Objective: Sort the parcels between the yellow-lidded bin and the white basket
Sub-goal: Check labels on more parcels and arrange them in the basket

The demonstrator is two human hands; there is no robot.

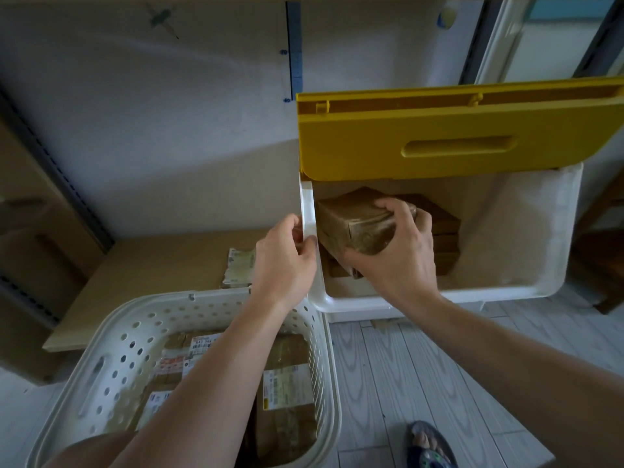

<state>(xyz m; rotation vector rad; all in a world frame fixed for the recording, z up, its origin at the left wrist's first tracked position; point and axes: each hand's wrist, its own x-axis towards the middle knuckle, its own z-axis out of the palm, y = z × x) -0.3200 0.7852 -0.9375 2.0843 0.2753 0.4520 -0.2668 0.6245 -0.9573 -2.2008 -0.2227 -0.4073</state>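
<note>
Hands, two: right grip (388, 251) around one brown parcel (354, 224), left grip (287, 255) pinching bin rim (309, 211).

Dim, soft focus; edges bowed; light possibly upper right.

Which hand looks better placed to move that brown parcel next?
The right hand: it already grips the brown parcel inside the open yellow-lidded bin. The left hand is busy holding the bin's left rim, beside the white basket.
</note>
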